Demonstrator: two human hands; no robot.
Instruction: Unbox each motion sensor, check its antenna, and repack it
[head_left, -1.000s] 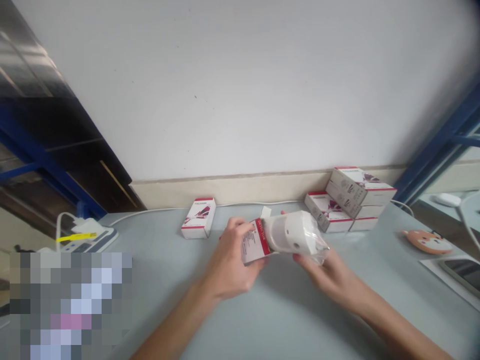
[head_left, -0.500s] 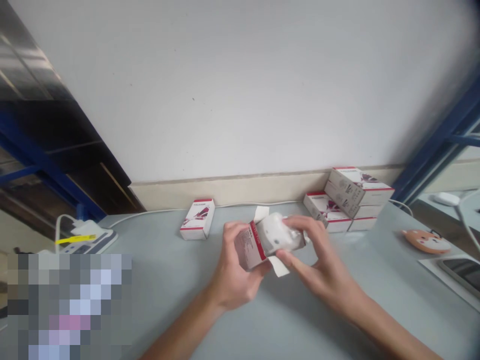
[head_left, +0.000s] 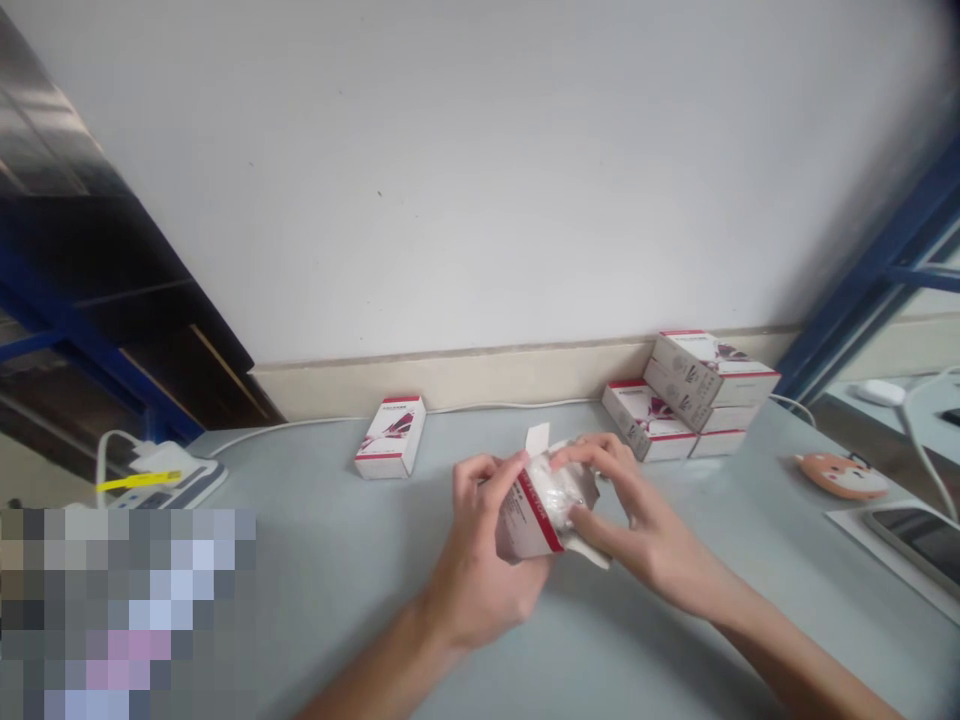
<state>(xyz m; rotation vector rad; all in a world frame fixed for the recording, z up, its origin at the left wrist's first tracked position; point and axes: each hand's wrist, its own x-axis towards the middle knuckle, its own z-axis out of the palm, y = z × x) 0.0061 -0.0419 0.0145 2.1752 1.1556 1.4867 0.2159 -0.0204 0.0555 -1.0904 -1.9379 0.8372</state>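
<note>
My left hand (head_left: 487,545) is wrapped around a small white carton (head_left: 526,522) with a red band, tilted above the desk. The carton's end is open, with its flaps folded outward. In its mouth sits a white device in clear plastic (head_left: 559,492), mostly inside, so its kind cannot be made out. Thumb and fingers of my right hand (head_left: 626,510) are closed on the crumpled plastic at the opening.
A similar closed carton (head_left: 390,437) lies on the grey desk (head_left: 315,560) near the wall. Several more cartons (head_left: 694,390) are stacked at the back right. A power strip (head_left: 176,485) is at left; an orange animal-faced object (head_left: 840,474) and a phone (head_left: 919,540) lie at right.
The white device has gone deeper into the carton, where half a second ago its rounded body stuck out. The carton has turned slightly, and my left fingers have shifted along its side.
</note>
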